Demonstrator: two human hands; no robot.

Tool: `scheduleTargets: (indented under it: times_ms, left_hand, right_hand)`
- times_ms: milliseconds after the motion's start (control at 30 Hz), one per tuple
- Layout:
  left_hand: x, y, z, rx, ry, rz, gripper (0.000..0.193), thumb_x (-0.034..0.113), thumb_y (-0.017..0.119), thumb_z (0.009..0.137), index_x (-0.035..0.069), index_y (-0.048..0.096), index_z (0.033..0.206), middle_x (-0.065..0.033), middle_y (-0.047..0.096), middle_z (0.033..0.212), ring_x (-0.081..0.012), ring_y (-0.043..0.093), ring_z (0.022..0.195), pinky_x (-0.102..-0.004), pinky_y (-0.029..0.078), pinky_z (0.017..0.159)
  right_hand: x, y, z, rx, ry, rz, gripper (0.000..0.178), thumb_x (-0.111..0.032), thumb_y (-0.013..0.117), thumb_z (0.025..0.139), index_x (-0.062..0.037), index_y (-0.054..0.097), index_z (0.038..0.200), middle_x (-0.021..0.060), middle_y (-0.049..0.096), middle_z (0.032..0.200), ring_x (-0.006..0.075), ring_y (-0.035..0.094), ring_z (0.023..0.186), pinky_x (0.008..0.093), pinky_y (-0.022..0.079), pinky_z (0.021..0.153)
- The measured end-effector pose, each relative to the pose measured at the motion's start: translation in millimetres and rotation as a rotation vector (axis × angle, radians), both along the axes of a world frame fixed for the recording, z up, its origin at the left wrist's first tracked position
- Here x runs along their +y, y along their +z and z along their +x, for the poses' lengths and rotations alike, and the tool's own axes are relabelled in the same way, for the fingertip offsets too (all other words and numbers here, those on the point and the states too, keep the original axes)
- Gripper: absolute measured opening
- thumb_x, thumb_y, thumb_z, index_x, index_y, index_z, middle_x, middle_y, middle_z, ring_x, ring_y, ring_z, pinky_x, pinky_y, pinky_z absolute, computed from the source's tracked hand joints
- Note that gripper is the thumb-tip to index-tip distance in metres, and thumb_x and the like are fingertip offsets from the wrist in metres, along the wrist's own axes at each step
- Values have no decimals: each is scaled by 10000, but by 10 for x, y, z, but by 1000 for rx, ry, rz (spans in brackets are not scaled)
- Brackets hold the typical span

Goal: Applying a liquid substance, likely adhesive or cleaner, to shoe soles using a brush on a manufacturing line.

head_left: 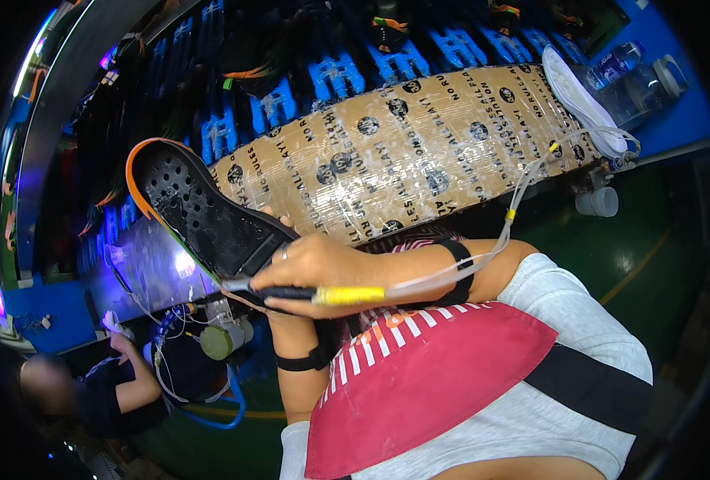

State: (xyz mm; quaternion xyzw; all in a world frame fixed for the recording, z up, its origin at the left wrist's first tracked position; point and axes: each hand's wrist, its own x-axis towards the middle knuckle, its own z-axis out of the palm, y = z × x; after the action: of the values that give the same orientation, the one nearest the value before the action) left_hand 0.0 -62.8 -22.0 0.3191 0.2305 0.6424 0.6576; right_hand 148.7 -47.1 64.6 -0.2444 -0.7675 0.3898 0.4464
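A black shoe sole (183,188) with an orange and green edge and several holes in its upper surface is tilted across the near left end of the cardboard. My left hand (278,219) grips it at the heel half, mostly hidden behind the sole and my other hand; a few fingers show at its edge. My right hand (311,268), with a ring on one finger, is closed round the dark handle of a tube-fed brush (347,296) wrapped in yellow tape. The brush's pale tip meets the sole's edge near the heel. A clear tube (483,254) runs back from the handle.
Printed cardboard (387,152) under shiny film covers the bench. Blue shoe racks (335,76) line its far side. At the right are a white insole-shaped piece (583,104), a bottle (615,62) and a clear jug (651,84). Another person (123,380) works at lower left.
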Motion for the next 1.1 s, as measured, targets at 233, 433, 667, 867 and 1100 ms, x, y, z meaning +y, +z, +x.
scheduleTargets:
  times_ms: [233,433,667,867,1100]
  left_hand:
    - [44,111,-81,-378,-88,24,655,427,499,884,106,257,1401,-134,352,1375,-279,332,1275,-405,293,1075]
    - [189,271,-247,-603,-353,85,523,285,430,943,48,278,1384,-220,390,1307,-328,416,1197,-397,356,1039]
    - [142,344,-365,-508,-258,189,1045,551,695,687,-7,176,1402,-287,336,1338,-366,366,1250,-458,288,1075]
    - [117,374,-522,-373,-332,194,1053,547,707,685,20,158,1413,-252,272,1403,-390,326,1275,-467,255,1088]
    - [78,290,-635,-300,-107,128,1108,681,663,619,74,190,1416,-227,241,1415,-427,354,1234,-521,284,1049]
  right_hand:
    - [-40,-18,92,130,140,-215,221,-155,685,739,-57,678,938,121,673,840,236,656,775,301,511,699]
    - [-66,-16,88,130,319,-103,255,-109,707,751,-42,669,994,131,669,811,227,660,730,290,515,639]
    - [-59,8,130,19,319,-69,267,-87,704,753,-47,666,1013,131,664,787,204,649,672,282,500,601]
    - [-20,51,237,30,424,-330,275,-168,698,743,-65,669,997,130,678,863,245,658,742,293,511,663]
    - [23,11,261,-74,544,-245,246,-160,694,748,-54,677,970,139,672,826,252,649,705,311,500,627]
